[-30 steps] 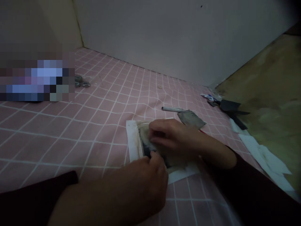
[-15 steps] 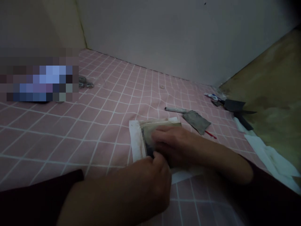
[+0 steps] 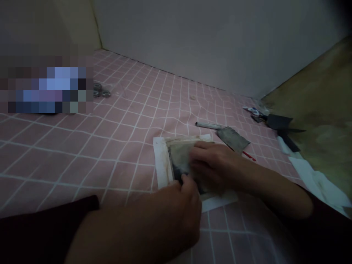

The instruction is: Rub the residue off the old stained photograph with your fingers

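Pink checked cloth [image 3: 82, 146] is underlying white paper [image 3: 161, 165] bearing a grey panel [image 3: 180, 154], more of which is showing as the right hand [image 3: 220, 163] is shifting rightward from the left hand [image 3: 180, 212], fingers curled, grips unclear.

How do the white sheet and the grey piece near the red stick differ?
The white sheet is larger and paler than the grey piece. The left hand and right hand partly cover the white sheet; the grey piece lies beyond them. Both lie on pink checked cloth.
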The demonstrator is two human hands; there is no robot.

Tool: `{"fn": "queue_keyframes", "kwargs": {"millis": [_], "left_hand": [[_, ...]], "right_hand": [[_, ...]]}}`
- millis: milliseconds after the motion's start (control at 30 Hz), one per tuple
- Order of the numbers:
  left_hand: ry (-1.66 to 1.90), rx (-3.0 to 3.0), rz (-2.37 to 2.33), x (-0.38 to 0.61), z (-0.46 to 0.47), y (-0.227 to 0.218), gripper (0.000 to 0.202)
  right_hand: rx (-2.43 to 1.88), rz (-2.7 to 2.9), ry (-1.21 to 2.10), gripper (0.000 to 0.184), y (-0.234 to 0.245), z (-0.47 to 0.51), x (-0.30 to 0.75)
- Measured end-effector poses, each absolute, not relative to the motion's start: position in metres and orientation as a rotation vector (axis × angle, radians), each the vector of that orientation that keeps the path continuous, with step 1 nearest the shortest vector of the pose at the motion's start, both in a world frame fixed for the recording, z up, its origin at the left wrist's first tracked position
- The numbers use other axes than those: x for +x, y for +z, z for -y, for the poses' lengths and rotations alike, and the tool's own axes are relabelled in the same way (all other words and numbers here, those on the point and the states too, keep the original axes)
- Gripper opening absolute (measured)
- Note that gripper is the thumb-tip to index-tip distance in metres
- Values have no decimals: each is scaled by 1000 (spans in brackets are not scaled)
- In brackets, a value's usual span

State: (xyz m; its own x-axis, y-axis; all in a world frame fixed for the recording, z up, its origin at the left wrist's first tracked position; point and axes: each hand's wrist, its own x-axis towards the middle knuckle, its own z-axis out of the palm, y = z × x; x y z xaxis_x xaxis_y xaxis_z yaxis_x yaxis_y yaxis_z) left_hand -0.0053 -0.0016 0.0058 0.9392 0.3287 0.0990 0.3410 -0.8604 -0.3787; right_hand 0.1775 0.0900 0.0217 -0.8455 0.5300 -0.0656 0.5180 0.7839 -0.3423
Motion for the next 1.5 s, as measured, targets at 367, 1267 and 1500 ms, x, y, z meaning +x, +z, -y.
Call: {"fn": "queue_keyframes", "kwargs": {"millis": [367, 1267, 1500], "left_hand": [[-196, -2731, 568, -6, 10, -15, 37], [-347, -2668, 579, -2, 4, -14, 35], [-292, -2694, 579, -2, 3, -13, 33]], "right_hand": [[-840, 2877, 544, 18, 17, -89, 187], [-1058, 2756, 407, 17, 12, -79, 204], [-850, 2748, 588, 16, 11, -78, 195]]}}
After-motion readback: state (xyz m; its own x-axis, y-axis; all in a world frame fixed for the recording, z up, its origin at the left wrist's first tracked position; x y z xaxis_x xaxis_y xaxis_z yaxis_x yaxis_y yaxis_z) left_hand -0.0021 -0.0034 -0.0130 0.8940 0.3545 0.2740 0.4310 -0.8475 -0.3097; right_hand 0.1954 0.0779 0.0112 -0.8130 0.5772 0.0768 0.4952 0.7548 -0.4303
